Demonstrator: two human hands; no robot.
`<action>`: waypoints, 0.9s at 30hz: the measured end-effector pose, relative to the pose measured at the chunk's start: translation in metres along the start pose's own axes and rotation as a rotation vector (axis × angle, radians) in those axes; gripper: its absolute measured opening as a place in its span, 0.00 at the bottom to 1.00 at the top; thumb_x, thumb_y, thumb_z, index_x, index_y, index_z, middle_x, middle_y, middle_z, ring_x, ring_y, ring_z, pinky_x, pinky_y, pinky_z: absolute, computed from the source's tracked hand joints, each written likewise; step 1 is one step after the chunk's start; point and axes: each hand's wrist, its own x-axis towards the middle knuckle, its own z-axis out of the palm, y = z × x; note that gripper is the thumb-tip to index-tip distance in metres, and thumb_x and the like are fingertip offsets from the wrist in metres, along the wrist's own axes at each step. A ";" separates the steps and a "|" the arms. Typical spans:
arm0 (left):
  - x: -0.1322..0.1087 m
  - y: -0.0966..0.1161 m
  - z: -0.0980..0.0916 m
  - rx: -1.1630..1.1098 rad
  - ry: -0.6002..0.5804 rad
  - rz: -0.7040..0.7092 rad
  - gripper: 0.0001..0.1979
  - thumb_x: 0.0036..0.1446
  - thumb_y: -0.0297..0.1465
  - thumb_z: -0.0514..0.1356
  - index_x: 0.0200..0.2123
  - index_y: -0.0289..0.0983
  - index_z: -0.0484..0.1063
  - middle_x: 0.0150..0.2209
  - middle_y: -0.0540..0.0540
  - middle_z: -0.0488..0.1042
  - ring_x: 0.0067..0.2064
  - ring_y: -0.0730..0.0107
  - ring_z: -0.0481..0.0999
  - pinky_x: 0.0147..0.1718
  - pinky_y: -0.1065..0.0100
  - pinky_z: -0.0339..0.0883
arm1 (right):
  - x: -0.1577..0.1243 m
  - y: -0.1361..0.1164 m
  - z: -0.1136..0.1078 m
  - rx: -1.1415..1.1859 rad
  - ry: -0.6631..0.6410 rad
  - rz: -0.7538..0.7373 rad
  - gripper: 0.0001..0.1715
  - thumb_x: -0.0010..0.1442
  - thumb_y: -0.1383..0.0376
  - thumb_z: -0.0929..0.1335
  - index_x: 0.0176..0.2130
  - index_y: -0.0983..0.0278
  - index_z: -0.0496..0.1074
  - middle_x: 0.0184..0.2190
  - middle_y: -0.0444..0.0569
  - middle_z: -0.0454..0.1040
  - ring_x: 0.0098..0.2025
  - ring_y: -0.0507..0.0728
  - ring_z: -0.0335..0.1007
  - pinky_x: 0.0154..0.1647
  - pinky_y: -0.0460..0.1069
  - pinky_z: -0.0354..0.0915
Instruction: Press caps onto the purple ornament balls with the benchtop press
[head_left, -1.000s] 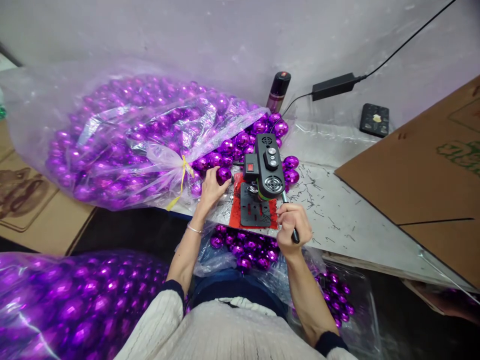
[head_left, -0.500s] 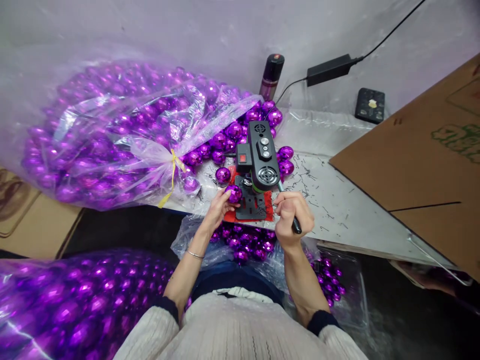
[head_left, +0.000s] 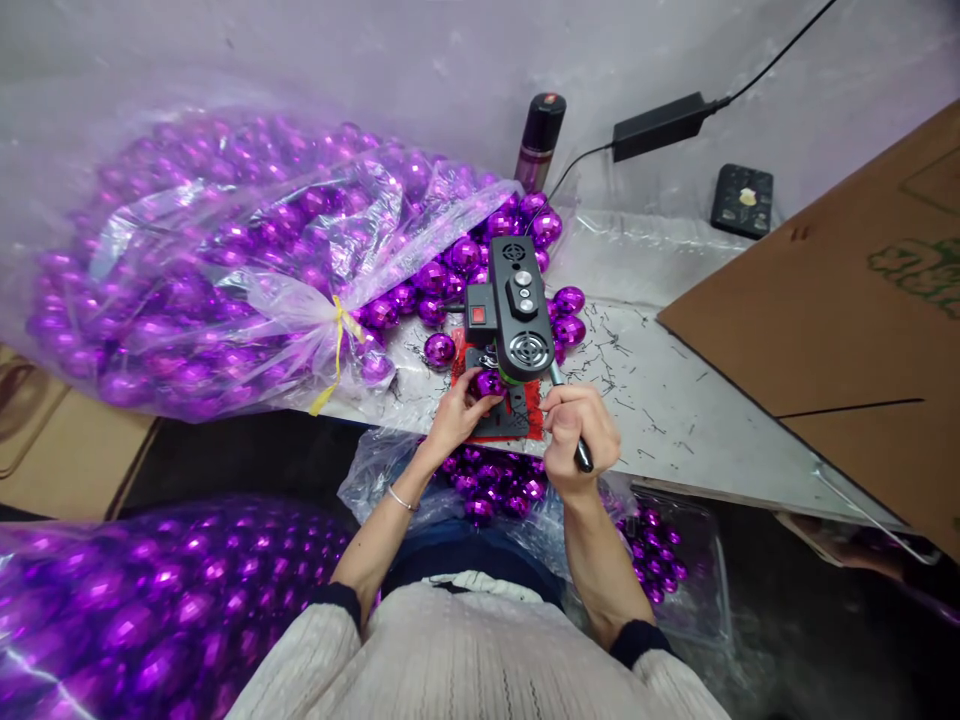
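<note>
Pinched in the fingers of my left hand (head_left: 457,412) is a shiny purple faceted ball (head_left: 490,383), like a disco-ball ornament. It sits at the near end of a small black bench machine (head_left: 520,305), partly under its head. My right hand (head_left: 581,435) is closed around the black-tipped lever (head_left: 584,456) on the machine's right side. Red cloth (head_left: 534,405) shows beneath the machine's slotted black base (head_left: 487,420). Loose purple balls (head_left: 439,349) lie beside and behind the machine. More balls (head_left: 487,488) rest in clear plastic on my lap.
A big tied bag of purple balls (head_left: 225,270) covers the table's left side; another bag (head_left: 150,610) stands below. A cardboard box (head_left: 840,330) is at right. Behind are a spray can (head_left: 539,143), a power adapter (head_left: 660,127) and a dark case (head_left: 742,200). Black bits litter the tabletop (head_left: 645,400).
My left hand has carried the purple ball to the right, from beside the machine's base to under the edge of its head. My right hand stays on the lever.
</note>
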 end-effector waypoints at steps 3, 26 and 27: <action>-0.001 0.000 -0.001 0.138 -0.002 0.126 0.32 0.64 0.45 0.69 0.64 0.34 0.69 0.29 0.52 0.79 0.28 0.67 0.78 0.33 0.67 0.73 | -0.001 0.000 -0.001 -0.013 -0.010 0.000 0.16 0.71 0.69 0.63 0.30 0.60 0.67 0.27 0.43 0.73 0.31 0.52 0.73 0.31 0.49 0.66; 0.000 -0.015 0.007 0.267 0.051 0.422 0.27 0.62 0.44 0.71 0.60 0.39 0.74 0.50 0.41 0.82 0.50 0.56 0.83 0.50 0.59 0.80 | -0.041 0.026 0.009 -0.015 0.048 -0.054 0.17 0.73 0.64 0.61 0.32 0.59 0.69 0.30 0.43 0.75 0.30 0.52 0.72 0.33 0.51 0.71; 0.000 -0.016 0.008 0.264 0.054 0.423 0.28 0.62 0.43 0.71 0.60 0.39 0.74 0.50 0.41 0.82 0.51 0.56 0.83 0.51 0.58 0.80 | -0.043 0.027 0.011 -0.020 0.063 -0.050 0.17 0.74 0.64 0.61 0.32 0.59 0.69 0.29 0.43 0.75 0.29 0.53 0.72 0.36 0.52 0.72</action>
